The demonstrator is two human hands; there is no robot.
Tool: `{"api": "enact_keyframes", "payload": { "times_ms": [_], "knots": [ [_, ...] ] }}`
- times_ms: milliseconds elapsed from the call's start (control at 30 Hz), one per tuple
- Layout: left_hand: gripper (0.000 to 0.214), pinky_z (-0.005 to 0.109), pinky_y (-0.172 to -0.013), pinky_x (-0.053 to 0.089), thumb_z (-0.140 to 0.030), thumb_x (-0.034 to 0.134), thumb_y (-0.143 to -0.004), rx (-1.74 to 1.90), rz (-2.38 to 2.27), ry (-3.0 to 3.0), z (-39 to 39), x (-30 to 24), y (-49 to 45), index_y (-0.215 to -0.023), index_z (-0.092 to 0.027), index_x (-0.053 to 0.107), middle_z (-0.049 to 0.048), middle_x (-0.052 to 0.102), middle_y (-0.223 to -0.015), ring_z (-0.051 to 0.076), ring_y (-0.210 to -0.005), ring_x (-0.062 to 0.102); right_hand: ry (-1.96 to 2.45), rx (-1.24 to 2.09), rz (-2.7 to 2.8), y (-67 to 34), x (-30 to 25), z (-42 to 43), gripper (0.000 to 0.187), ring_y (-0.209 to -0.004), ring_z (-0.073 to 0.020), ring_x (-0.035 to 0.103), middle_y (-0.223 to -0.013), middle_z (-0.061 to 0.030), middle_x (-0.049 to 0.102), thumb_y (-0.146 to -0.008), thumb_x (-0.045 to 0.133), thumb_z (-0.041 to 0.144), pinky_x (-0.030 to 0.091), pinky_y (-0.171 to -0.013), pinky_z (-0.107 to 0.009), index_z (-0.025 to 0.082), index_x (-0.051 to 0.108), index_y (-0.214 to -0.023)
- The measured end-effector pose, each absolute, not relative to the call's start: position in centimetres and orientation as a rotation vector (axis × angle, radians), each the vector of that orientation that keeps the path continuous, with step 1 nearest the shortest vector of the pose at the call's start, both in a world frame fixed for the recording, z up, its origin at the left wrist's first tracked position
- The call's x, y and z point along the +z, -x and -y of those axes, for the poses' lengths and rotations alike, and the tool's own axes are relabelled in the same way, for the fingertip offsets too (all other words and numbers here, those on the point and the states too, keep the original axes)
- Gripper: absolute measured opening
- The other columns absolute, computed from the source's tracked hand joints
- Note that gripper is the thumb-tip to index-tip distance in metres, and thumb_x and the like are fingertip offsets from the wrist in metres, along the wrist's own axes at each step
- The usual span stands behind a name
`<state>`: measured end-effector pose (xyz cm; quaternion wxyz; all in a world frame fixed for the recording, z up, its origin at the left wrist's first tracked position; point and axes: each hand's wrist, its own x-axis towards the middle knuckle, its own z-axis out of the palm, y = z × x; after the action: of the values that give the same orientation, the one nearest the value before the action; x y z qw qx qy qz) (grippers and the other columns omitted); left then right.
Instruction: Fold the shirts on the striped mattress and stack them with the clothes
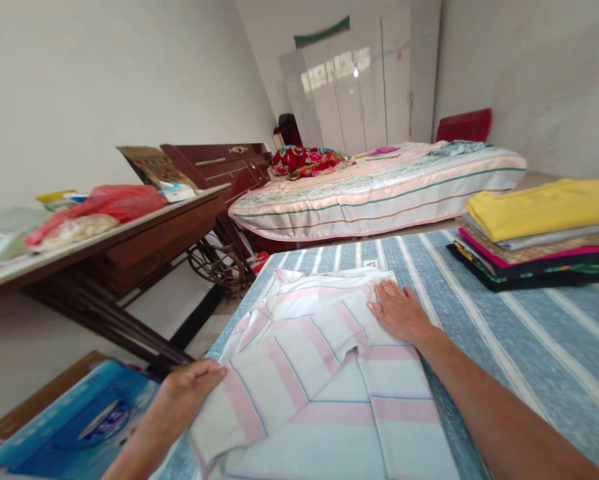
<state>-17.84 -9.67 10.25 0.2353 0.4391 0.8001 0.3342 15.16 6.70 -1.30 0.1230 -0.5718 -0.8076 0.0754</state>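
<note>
Pinching a striped shirt point(309, 373) at its edge, left hand point(192, 387) nearly closed, right hand point(402, 312) open and flat on it

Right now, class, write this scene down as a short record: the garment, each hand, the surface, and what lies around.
garment: striped shirt, spread with some creases
left hand: pinches the shirt's left edge
right hand: rests on the shirt's far right part
surface: blue-and-white striped cover
right side: stack of folded clothes, yellow garment on top
left side: table bearing a red bag
background: bed
</note>
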Motion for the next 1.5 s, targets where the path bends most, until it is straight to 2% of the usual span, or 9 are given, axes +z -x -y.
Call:
{"api": "enact_keyframes", "payload": {
  "times_ms": [167, 300, 467, 600, 800, 1067, 1267, 1400, 1500],
  "knots": [
    [0.027, 0.025, -0.053, 0.034, -0.044, 0.057, -0.063, 0.314, -2.253, -1.688, 8.3, 9.4, 18.9, -0.050, -0.020, 0.056, -0.0003, 0.054, -0.050, 0.018, -0.053, 0.052, 1.676, 0.217, 2.355, -15.0, -1.4, -6.8, 0.058, -0.134, -0.0271, 0.022, -0.147, -0.0142, 0.030, -0.093, 0.024, 0.043, 0.018, -0.104, -0.047, 0.009, 0.034, -0.138],
    [0.020, 0.027, -0.055, 0.031, -0.038, 0.051, -0.073, -0.047, -2.379, -1.898, 6.2, 10.6, 16.2, -0.070, -0.021, 0.060, 0.0027, 0.060, -0.062, 0.020, -0.057, 0.055, 1.683, 0.215, 2.355, -15.0, -1.6, -6.8, 0.059, -0.134, -0.0273, 0.023, -0.147, -0.0139, 0.030, -0.093, 0.023, 0.044, 0.017, -0.105, -0.048, 0.009, 0.035, -0.138],
    [0.014, 0.026, -0.065, 0.036, -0.030, 0.052, -0.076, 0.187, -2.010, -2.240, 0.4, 9.5, 10.5, -0.070, -0.020, 0.060, 0.0034, 0.062, -0.073, 0.019, -0.070, 0.057, 1.695, 0.237, 2.348, -15.0, -1.7, -6.8, 0.059, -0.135, -0.0263, 0.022, -0.147, -0.0125, 0.029, -0.093, 0.022, 0.046, 0.016, -0.105, -0.048, 0.011, 0.034, -0.139],
    [0.008, 0.025, -0.063, 0.036, -0.026, 0.064, -0.065, 0.374, -1.868, -2.001, -5.2, 7.1, 6.3, -0.061, -0.020, 0.061, 0.0006, 0.061, -0.063, 0.017, -0.067, 0.056, 1.697, 0.240, 2.343, -15.0, -1.8, -6.9, 0.059, -0.135, -0.0262, 0.021, -0.148, -0.0122, 0.027, -0.093, 0.022, 0.046, 0.016, -0.105, -0.048, 0.011, 0.034, -0.139],
    [0.020, 0.023, -0.047, 0.028, -0.028, 0.068, -0.055, 0.361, -1.713, -1.808, -9.0, 6.2, 3.5, -0.043, -0.019, 0.055, -0.0049, 0.041, -0.038, 0.011, -0.046, 0.040, 1.704, 0.246, 2.344, -15.0, -1.6, -6.8, 0.060, -0.135, -0.0266, 0.020, -0.148, -0.0130, 0.027, -0.093, 0.022, 0.046, 0.015, -0.105, -0.048, 0.010, 0.033, -0.139],
    [0.016, 0.020, -0.037, 0.020, -0.019, 0.070, -0.044, 0.426, -1.508, -1.497, -9.8, 6.9, 3.1, -0.048, -0.016, 0.055, -0.0086, 0.039, -0.036, 0.006, -0.036, 0.031, 1.705, 0.237, 2.348, -15.0, -1.4, -6.8, 0.060, -0.135, -0.0271, 0.020, -0.148, -0.0131, 0.027, -0.093, 0.020, 0.046, 0.014, -0.105, -0.048, 0.010, 0.033, -0.139],
    [0.027, 0.027, -0.051, 0.045, -0.027, 0.078, -0.043, 0.535, -1.435, -1.268, -10.8, 5.7, 2.3, -0.055, -0.015, 0.056, -0.0013, 0.056, -0.050, 0.014, -0.050, 0.055, 1.702, 0.221, 2.344, -15.0, -1.4, -6.7, 0.059, -0.135, -0.0277, 0.021, -0.148, -0.0138, 0.028, -0.093, 0.022, 0.045, 0.015, -0.105, -0.048, 0.010, 0.034, -0.139],
    [0.024, 0.030, -0.052, 0.046, -0.019, 0.079, -0.041, 0.573, -1.455, -1.218, -11.6, 5.0, 1.7, -0.054, -0.013, 0.059, 0.0014, 0.059, -0.051, 0.016, -0.052, 0.056, 1.705, 0.235, 2.345, -15.0, -1.2, -6.7, 0.059, -0.135, -0.0278, 0.022, -0.148, -0.0138, 0.028, -0.093, 0.021, 0.045, 0.015, -0.105, -0.048, 0.010, 0.034, -0.139],
    [0.019, 0.026, -0.049, 0.043, -0.009, 0.075, -0.042, 0.605, -1.443, -1.215, -11.9, 5.0, 1.4, -0.052, -0.013, 0.059, -0.0015, 0.057, -0.047, 0.012, -0.048, 0.052, 1.704, 0.233, 2.348, -15.0, -1.1, -6.7, 0.058, -0.135, -0.0275, 0.021, -0.148, -0.0134, 0.027, -0.093, 0.022, 0.044, 0.015, -0.105, -0.048, 0.010, 0.034, -0.139]
  ]
}}
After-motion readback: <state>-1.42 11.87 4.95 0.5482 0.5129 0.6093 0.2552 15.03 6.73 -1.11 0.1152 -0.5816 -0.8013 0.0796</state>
